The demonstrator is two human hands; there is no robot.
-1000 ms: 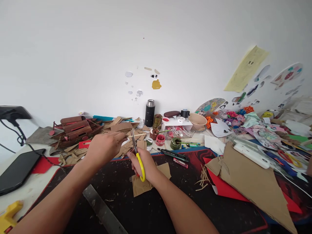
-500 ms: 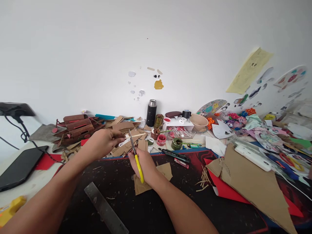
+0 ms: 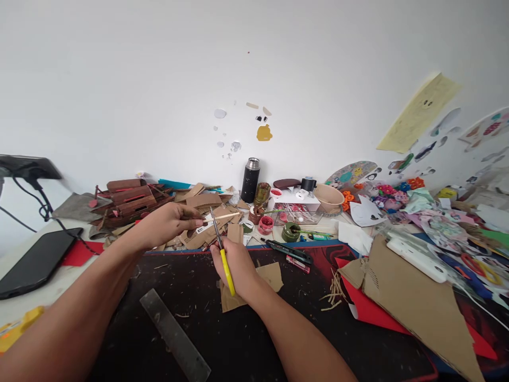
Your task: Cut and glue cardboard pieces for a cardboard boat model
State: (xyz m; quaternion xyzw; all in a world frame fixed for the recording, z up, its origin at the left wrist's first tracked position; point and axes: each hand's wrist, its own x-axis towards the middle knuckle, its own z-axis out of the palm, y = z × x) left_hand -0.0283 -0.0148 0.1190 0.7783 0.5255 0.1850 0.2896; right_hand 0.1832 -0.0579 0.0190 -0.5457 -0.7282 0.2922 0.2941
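My left hand (image 3: 169,223) pinches one end of a thin pale stick (image 3: 225,216), which it holds level above the cluttered desk. My right hand (image 3: 234,265) grips yellow-handled scissors (image 3: 221,250), blades pointing up and away. The blade tips meet the stick near my left fingertips. Both hands hover over a black mat (image 3: 222,339) with a scrap of brown cardboard (image 3: 254,286) beneath the right hand.
A metal ruler (image 3: 175,335) lies on the mat in front. Cardboard scraps and a brown model boat (image 3: 127,199) sit at back left, a black flask (image 3: 250,180), paint pots and a craft knife (image 3: 288,250) in the middle, a large cardboard sheet (image 3: 413,297) at right, a dark tablet (image 3: 34,262) at left.
The view has shifted slightly. Both hands stay close together with stick and scissors; the scissors have tilted a little and the blades have closed toward the stick.
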